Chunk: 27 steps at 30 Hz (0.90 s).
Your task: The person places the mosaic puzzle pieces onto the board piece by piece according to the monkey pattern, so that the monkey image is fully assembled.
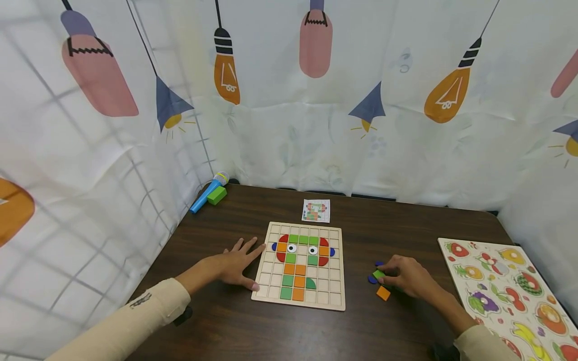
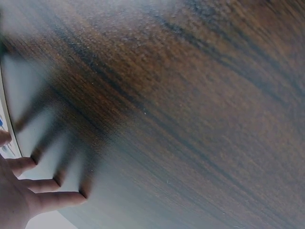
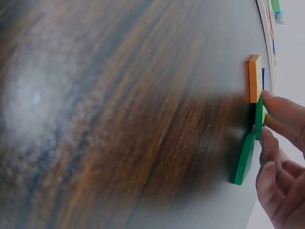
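A pale wooden grid board (image 1: 327, 286) carries coloured tiles laid out as a face with two eyes above an orange and green column. My left hand (image 1: 236, 263) rests at the board's left edge, fingers spread, thumb on its lower left corner. The left wrist view shows the same spread fingers (image 2: 57, 199). My right hand (image 1: 408, 276) pinches a light green square tile (image 1: 378, 274) between thumb and index finger, right of the board. Close by lie blue pieces (image 1: 372, 279) and an orange square tile (image 1: 383, 293). Darker green tiles (image 3: 244, 160) show near its fingertips in the right wrist view.
A small picture card (image 1: 316, 210) lies behind the board. At the back left are a blue toy microphone (image 1: 209, 192) and a green block (image 1: 217, 195). A fruit-picture board (image 1: 506, 296) takes up the right side of the dark wooden table (image 1: 253, 205). A printed curtain (image 1: 289, 140) hangs behind.
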Tool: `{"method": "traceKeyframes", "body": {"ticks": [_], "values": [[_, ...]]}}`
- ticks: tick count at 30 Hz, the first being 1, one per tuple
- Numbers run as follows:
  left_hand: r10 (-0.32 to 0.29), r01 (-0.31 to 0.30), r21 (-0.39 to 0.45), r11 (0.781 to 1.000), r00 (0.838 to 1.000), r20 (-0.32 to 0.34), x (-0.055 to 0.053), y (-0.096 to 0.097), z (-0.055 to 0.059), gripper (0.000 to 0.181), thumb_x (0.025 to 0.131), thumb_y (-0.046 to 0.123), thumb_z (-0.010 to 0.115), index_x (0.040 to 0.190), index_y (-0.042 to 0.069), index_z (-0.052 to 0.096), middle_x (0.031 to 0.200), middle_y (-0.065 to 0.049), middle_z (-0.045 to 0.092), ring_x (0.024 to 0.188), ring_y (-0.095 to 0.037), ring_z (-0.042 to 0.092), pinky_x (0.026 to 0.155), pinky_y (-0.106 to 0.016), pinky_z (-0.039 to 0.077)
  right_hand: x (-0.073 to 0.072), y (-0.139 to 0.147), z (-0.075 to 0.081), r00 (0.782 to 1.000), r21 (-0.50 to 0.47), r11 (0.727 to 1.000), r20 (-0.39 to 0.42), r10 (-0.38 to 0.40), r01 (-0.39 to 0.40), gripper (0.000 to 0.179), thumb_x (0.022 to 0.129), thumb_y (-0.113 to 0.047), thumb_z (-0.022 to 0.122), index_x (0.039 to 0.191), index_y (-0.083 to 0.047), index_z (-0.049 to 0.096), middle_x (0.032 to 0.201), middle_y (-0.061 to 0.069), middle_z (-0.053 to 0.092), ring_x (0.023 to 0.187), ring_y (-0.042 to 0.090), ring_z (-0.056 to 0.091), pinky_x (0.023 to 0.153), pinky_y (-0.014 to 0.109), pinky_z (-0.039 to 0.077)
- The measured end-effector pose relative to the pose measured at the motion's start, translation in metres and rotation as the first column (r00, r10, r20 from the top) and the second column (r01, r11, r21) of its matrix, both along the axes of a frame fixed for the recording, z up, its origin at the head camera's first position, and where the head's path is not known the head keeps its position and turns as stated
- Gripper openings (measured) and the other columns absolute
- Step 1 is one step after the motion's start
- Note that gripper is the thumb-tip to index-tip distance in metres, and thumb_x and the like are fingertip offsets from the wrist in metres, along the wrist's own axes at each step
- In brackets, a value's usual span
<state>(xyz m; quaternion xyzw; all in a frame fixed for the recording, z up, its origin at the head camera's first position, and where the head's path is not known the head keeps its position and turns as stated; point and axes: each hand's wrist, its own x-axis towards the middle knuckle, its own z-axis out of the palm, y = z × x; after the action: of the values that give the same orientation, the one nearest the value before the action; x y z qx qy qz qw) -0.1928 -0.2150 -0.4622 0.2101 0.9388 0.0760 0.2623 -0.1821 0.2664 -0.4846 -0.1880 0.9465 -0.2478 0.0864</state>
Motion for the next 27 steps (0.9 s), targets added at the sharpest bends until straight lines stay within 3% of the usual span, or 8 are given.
{"method": "traceKeyframes", "body": {"ticks": [5,12,16,19,27], "values": [[0.01,-0.01,-0.002,1.0,1.0,-0.002,0.0,-0.001,-0.001,0.111,0.081,0.07,0.069,0.163,0.021,0.013,0.168,-0.019,0.005,0.15,-0.055,0.009,0.105,-0.077,0.028,-0.002,-0.001,-0.001,0.997,-0.045,0.996,-0.023,0.08,-0.081,0.027,0.086,-0.028,0.08,0.107,-0.013,0.073,0.1,-0.006,0.068,0.09,0.008,0.062,0.076,0.029,0.052],[0.013,-0.013,-0.001,1.0,1.0,-0.002,0.001,-0.002,-0.001,0.111,0.081,0.07,0.068,0.163,0.021,0.013,0.168,-0.019,0.004,0.15,-0.055,0.009,0.105,-0.077,0.028,-0.004,-0.007,-0.002,0.991,-0.123,0.984,0.012,0.133,-0.13,0.022,0.091,-0.018,0.075,0.109,-0.016,0.062,0.088,-0.008,0.062,0.073,0.0,0.052,0.063,0.022,0.043],[0.017,-0.017,0.005,1.0,1.0,0.0,0.001,-0.002,-0.002,0.111,0.08,0.07,0.069,0.163,0.021,0.013,0.169,-0.018,0.004,0.15,-0.054,0.009,0.106,-0.078,0.027,-0.006,-0.012,0.0,0.99,-0.121,0.982,-0.014,0.142,-0.142,0.023,0.095,-0.019,0.071,0.117,-0.017,0.065,0.095,-0.007,0.065,0.078,0.001,0.055,0.065,0.024,0.046],[0.021,-0.021,0.004,1.0,1.0,0.003,0.001,-0.002,-0.002,0.111,0.08,0.07,0.069,0.163,0.021,0.013,0.169,-0.018,0.004,0.15,-0.054,0.008,0.106,-0.078,0.026,-0.009,-0.022,0.003,0.987,-0.133,0.978,-0.025,0.158,-0.159,0.022,0.096,-0.021,0.07,0.117,-0.018,0.067,0.097,-0.008,0.066,0.08,0.002,0.056,0.066,0.025,0.048],[0.019,-0.019,-0.003,1.0,1.0,0.008,0.0,-0.001,-0.003,0.112,0.08,0.072,0.068,0.163,0.023,0.012,0.169,-0.017,0.003,0.151,-0.053,0.007,0.107,-0.077,0.026,-0.012,-0.068,0.005,0.975,-0.247,0.944,-0.003,0.223,-0.217,0.022,0.096,-0.019,0.07,0.116,-0.011,0.066,0.085,-0.007,0.058,0.066,0.003,0.048,0.057,0.021,0.044]]}}
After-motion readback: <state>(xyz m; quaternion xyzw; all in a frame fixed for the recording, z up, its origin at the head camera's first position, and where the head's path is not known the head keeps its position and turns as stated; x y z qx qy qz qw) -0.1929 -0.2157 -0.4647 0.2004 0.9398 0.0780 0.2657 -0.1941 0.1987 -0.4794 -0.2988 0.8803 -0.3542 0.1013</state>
